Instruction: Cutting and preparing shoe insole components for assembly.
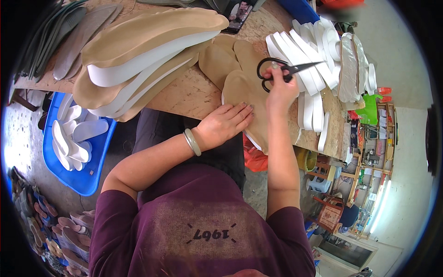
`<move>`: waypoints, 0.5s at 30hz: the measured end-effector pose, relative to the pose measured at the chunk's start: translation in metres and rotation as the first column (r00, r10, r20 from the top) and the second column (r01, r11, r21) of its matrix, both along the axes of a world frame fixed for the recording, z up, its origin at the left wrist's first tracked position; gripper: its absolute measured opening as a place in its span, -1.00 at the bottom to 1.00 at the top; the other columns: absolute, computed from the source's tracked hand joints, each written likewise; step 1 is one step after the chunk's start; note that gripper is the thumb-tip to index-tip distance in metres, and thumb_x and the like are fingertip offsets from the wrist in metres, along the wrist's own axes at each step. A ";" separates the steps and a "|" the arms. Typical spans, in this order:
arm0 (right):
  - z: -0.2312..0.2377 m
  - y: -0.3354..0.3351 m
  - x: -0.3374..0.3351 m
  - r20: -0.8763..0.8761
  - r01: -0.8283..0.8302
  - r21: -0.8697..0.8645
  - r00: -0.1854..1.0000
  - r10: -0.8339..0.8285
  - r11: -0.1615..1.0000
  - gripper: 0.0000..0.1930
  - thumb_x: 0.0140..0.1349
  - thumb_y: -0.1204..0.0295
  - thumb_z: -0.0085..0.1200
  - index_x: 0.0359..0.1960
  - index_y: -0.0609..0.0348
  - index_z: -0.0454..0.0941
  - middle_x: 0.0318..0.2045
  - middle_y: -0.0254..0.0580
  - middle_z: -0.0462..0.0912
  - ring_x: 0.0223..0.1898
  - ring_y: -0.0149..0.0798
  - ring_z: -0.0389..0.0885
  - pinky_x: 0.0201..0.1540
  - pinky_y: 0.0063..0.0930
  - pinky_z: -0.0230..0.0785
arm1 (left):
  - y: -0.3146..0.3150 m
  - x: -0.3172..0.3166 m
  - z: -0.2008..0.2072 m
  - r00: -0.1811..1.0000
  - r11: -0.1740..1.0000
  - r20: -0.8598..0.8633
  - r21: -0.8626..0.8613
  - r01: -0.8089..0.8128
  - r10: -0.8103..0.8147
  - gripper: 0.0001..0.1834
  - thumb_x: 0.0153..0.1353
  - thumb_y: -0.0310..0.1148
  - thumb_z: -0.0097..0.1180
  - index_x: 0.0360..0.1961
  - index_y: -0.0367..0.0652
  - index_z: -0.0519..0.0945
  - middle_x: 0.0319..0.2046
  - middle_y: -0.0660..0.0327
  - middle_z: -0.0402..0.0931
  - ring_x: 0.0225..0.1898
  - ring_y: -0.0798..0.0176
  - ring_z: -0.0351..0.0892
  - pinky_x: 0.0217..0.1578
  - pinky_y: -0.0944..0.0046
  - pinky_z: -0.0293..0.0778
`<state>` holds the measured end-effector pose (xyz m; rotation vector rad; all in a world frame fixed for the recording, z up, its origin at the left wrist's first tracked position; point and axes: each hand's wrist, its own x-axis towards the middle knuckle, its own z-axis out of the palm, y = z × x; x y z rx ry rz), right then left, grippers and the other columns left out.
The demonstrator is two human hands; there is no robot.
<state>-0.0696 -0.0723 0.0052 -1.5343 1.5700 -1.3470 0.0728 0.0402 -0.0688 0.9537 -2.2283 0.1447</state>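
Note:
My left hand [226, 123] lies flat, fingers stretched out, on a tan shoe-sole piece [242, 86] with a white edge, near the table's front edge. Black-handled scissors [291, 70] are in my right hand [282, 94], its fingers closed round the handles. Their blades point right, above the table and apart from the sole piece. More flat tan pieces [216, 62] lie partly under and behind the one I press. To the left rises a stack of white soles with tan covers [152, 39], overhanging the table's front edge.
White foam wedges [293, 57] crowd the table's right side, beside wrapped soles [348, 69]. A phone [238, 15] is at the back, and dark grey sheets [53, 39] lie far left. Below stand a blue bin [94, 182] of white pieces and several shoes [71, 237].

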 end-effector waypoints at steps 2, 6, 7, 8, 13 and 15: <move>0.015 0.015 -0.003 -0.049 -0.219 -0.035 0.975 0.217 0.975 -0.82 0.18 0.48 0.19 -0.18 0.18 0.68 -0.44 -0.10 0.69 -0.44 -0.17 0.67 -0.32 -0.40 0.52 | 0.003 0.002 -0.001 1.000 1.000 0.008 0.004 -0.011 0.011 -0.49 0.16 -0.37 -0.01 0.17 -0.20 0.47 0.23 0.14 0.45 0.25 0.15 0.45 0.20 0.17 0.36; 0.007 0.027 -0.012 -0.584 -0.780 -0.110 0.552 0.595 0.616 -0.72 0.07 0.56 0.16 -0.14 0.15 0.67 -0.38 -0.19 0.68 -0.40 -0.16 0.66 -0.35 -0.38 0.52 | 0.005 0.001 -0.008 0.999 1.000 0.051 0.026 0.007 -0.008 -0.49 0.15 -0.36 0.00 0.17 -0.17 0.48 0.23 0.16 0.44 0.26 0.12 0.43 0.21 0.16 0.36; 0.008 0.024 -0.009 -0.678 -0.860 -0.080 0.418 0.605 0.505 -0.62 -0.03 0.63 0.14 -0.10 0.18 0.65 -0.38 -0.15 0.66 -0.38 -0.12 0.66 -0.34 -0.33 0.53 | 0.006 0.000 -0.010 0.997 0.999 0.074 0.046 0.014 -0.017 -0.50 0.15 -0.37 0.00 0.17 -0.16 0.48 0.23 0.16 0.44 0.26 0.12 0.43 0.21 0.15 0.36; 0.008 0.021 -0.007 -0.758 -0.921 -0.035 0.277 0.590 0.387 -0.52 -0.13 0.69 0.12 -0.05 0.21 0.63 -0.37 -0.11 0.65 -0.37 -0.07 0.66 -0.33 -0.28 0.53 | 0.006 -0.001 -0.012 0.997 0.999 0.071 0.053 0.013 -0.017 -0.50 0.15 -0.37 0.00 0.17 -0.16 0.48 0.23 0.16 0.44 0.26 0.12 0.43 0.21 0.15 0.36; 0.002 0.008 0.002 -0.782 -0.872 -0.076 0.353 0.514 0.484 -0.48 -0.17 0.70 0.07 -0.05 0.18 0.63 -0.39 -0.14 0.63 -0.39 -0.07 0.65 -0.37 -0.30 0.52 | 0.005 -0.003 -0.005 1.000 1.000 -0.002 0.006 -0.004 0.004 -0.48 0.13 -0.38 0.01 0.18 -0.18 0.49 0.22 0.12 0.45 0.25 0.12 0.44 0.18 0.17 0.38; -0.002 0.009 0.007 -0.758 -0.827 -0.121 0.434 0.487 0.549 -0.54 -0.08 0.71 0.08 -0.04 0.18 0.63 -0.42 -0.16 0.64 -0.42 -0.15 0.66 -0.39 -0.35 0.50 | 0.005 -0.001 -0.005 1.000 1.000 -0.011 -0.004 -0.009 0.008 -0.47 0.13 -0.38 0.01 0.18 -0.19 0.49 0.22 0.12 0.45 0.24 0.12 0.45 0.18 0.17 0.39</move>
